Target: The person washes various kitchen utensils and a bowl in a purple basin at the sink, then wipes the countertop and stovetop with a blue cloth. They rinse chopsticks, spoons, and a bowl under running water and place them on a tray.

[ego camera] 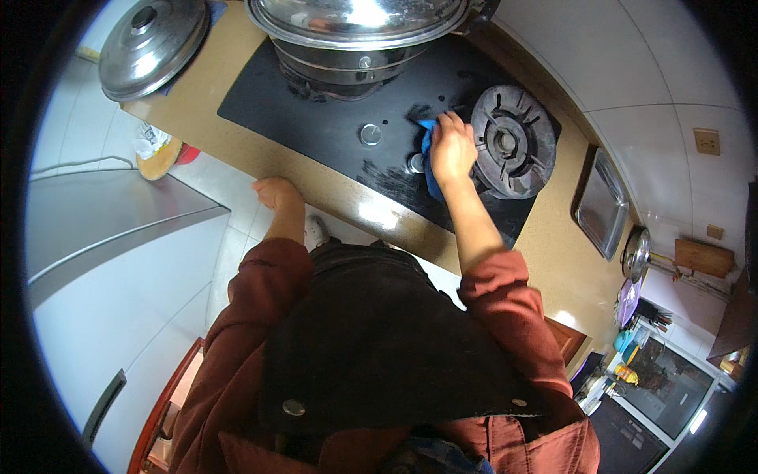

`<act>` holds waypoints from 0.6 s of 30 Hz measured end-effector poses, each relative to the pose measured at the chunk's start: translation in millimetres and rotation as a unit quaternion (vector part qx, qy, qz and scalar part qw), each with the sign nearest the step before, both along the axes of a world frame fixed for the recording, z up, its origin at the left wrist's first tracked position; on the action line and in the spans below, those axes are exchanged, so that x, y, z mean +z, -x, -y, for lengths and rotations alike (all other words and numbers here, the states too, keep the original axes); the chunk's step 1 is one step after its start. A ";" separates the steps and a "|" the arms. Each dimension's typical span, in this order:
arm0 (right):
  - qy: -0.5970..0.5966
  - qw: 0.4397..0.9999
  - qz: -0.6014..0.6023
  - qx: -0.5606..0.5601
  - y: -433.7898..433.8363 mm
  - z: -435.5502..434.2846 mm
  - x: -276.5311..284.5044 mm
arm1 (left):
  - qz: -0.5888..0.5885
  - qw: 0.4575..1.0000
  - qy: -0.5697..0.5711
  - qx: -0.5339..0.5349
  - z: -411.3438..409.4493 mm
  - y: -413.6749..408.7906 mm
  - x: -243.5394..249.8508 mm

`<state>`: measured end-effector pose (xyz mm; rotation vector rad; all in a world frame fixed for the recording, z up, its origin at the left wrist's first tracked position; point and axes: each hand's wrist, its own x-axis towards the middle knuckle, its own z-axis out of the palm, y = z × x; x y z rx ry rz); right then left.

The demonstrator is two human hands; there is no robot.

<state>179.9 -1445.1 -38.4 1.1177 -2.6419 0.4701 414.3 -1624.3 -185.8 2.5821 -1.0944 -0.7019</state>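
My right hand presses a blue cloth on the black glass top of a gas cooktop, just left of the round burner grate. The cloth lies beside a control knob and partly under my hand. Another knob stands further left. Dark wet-looking smears mark the glass around the cloth. My left hand hangs at the counter's front edge with its fingers curled; it seems to hold nothing, though whether it touches the edge cannot be told.
A large lidded steel pot covers the cooktop's far left part. A steel lid lies on the counter at the far left. On the right are a metal tray and another round lid near the tiled wall. A refrigerator stands at left.
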 end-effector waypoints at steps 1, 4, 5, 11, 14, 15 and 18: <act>-0.040 0.999 0.001 -0.005 8.2 7.5 -4.0 | 0.009 1.000 0.000 -0.026 -3.9 5.5 6.8; -0.260 0.955 0.118 -0.085 20.4 26.1 -23.2 | 0.031 0.996 -0.014 -0.080 -10.5 9.9 18.4; -0.268 0.953 0.122 -0.068 18.8 22.1 -23.9 | 0.031 0.995 -0.030 -0.087 -10.3 9.7 16.2; -0.212 0.972 0.098 0.039 16.9 14.6 -18.7 | 0.011 0.999 -0.011 -0.034 -2.7 -0.7 -9.5; -0.124 0.992 0.016 -0.027 39.5 35.6 -40.9 | 0.015 0.997 0.000 -0.077 -7.3 6.0 -1.6; -0.121 0.991 0.012 -0.057 44.7 48.3 -45.3 | 0.034 0.993 0.005 -0.109 -7.6 2.8 1.9; -0.130 0.988 -0.005 -0.084 67.6 75.9 -50.2 | -0.042 0.999 0.012 -0.012 -6.7 -4.2 -4.6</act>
